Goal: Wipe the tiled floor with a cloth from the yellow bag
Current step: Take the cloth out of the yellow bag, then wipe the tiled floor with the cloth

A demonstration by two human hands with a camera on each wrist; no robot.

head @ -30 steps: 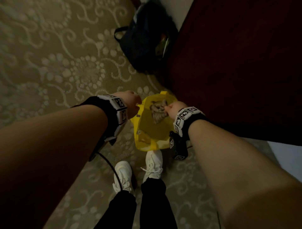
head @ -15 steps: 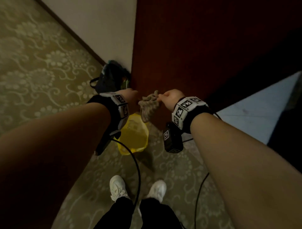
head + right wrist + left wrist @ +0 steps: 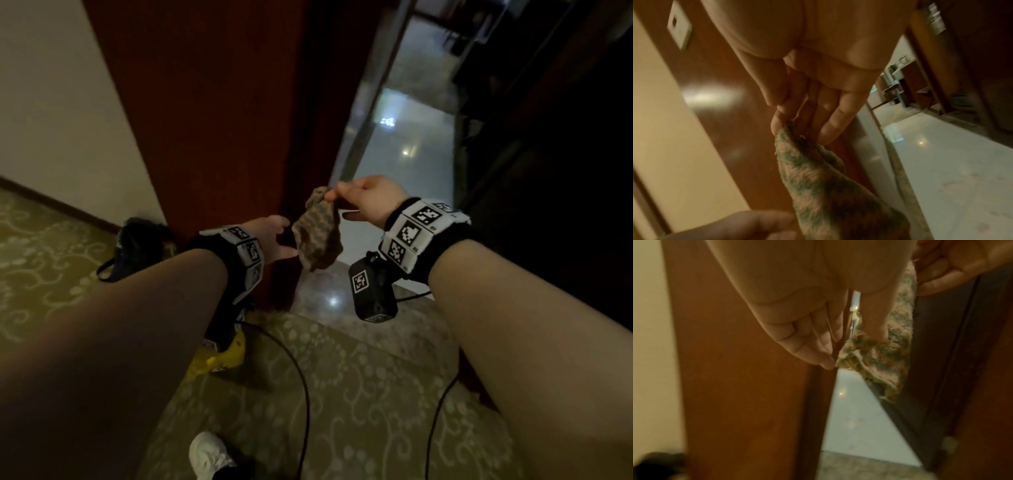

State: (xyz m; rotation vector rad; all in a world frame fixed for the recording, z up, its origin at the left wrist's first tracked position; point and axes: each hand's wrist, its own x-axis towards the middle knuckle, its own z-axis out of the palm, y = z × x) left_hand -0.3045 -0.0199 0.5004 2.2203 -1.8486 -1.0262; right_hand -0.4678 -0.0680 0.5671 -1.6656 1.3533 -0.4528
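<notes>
Where the right hand [image 3: 368, 202] pinches its top corner between thumb and fingers [image 3: 826, 129], a fuzzy, mottled brown-green cloth [image 3: 317, 233] hangs crumpled in the air before the doorway. Left hand [image 3: 270, 240]: fingers [image 3: 813, 344] straight and close together, thumb touching the cloth's lower edge; grip not evident. Yellow bag [image 3: 219, 356]: crinkled, on the patterned carpet [image 3: 359, 394], mostly hidden behind the left forearm. Tiled floor [image 3: 404, 144]: glossy, pale, beyond the dark red wooden door [image 3: 212, 102]. Dark bag [image 3: 137, 246] by the wall, blurred.
</notes>
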